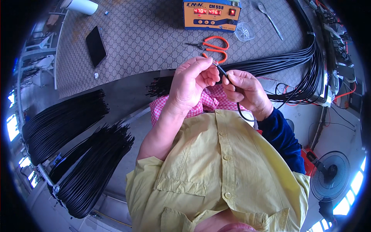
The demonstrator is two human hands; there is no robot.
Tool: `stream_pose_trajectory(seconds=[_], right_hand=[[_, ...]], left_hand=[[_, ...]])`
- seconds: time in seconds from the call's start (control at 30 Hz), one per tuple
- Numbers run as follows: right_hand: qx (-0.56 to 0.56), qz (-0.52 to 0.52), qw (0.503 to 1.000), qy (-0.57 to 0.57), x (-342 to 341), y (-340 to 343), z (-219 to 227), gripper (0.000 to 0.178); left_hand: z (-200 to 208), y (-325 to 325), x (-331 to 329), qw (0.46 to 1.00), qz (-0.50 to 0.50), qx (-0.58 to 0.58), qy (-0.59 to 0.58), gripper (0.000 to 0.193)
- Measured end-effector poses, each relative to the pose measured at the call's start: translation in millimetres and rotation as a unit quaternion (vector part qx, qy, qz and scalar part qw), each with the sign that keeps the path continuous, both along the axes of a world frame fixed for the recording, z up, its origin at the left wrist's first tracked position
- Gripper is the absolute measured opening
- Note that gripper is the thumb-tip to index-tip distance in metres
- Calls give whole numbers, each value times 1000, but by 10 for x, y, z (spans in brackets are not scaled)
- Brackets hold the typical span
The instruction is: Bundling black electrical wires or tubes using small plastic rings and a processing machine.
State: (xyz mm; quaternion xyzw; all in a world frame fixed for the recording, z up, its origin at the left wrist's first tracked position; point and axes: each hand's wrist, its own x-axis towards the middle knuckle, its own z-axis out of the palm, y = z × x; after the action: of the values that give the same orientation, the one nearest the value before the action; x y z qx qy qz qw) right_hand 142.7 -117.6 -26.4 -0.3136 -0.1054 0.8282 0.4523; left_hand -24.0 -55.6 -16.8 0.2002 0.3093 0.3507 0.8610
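A black cable (222,71) is pinched between the thumb and fingers of my right hand (249,92), its tail hanging down in front of my shirt. The stripped end shows thin bare wires, some reddish. Around those wires my left hand (191,83) closes its thumb and fingertips. Just beyond my hands lie snips with orange handles (216,38) on the patterned tabletop (135,42). A thick bundle of black cables (286,60) runs along the table's right side and passes behind my right hand.
An orange and blue instrument box (210,15) stands at the back, beside a small clear dish (244,31) and a spoon (270,21). A phone (96,46) and white cup (82,6) sit left. Hanging cable bundles (92,170) are at lower left, a fan (330,176) at right.
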Motion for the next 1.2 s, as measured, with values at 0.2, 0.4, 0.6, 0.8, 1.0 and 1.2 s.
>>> stream_pose_trajectory(seconds=[0.2, 0.4, 0.6, 0.8, 1.0, 1.2], right_hand=[[-1, 8, 1000, -2, 6, -7, -5, 20], [12, 9, 1000, -1, 25, 4, -8, 18], [71, -59, 981, -170, 45, 17, 30, 6], [118, -66, 963, -234, 69, 23, 71, 4], [140, -63, 956, -250, 70, 20, 58, 4], [114, -54, 966, -225, 76, 25, 90, 5]], left_hand=[[-40, 50, -53, 993, -42, -81, -72, 13], [-110, 85, -73, 988, -68, -100, -92, 17], [-98, -21, -79, 998, -7, -44, -42, 19], [-37, -128, -32, 999, 5, 28, 21, 17], [-31, -104, -20, 1000, 5, 10, -20, 19], [-43, -86, 24, 998, -3, -21, -63, 22]])
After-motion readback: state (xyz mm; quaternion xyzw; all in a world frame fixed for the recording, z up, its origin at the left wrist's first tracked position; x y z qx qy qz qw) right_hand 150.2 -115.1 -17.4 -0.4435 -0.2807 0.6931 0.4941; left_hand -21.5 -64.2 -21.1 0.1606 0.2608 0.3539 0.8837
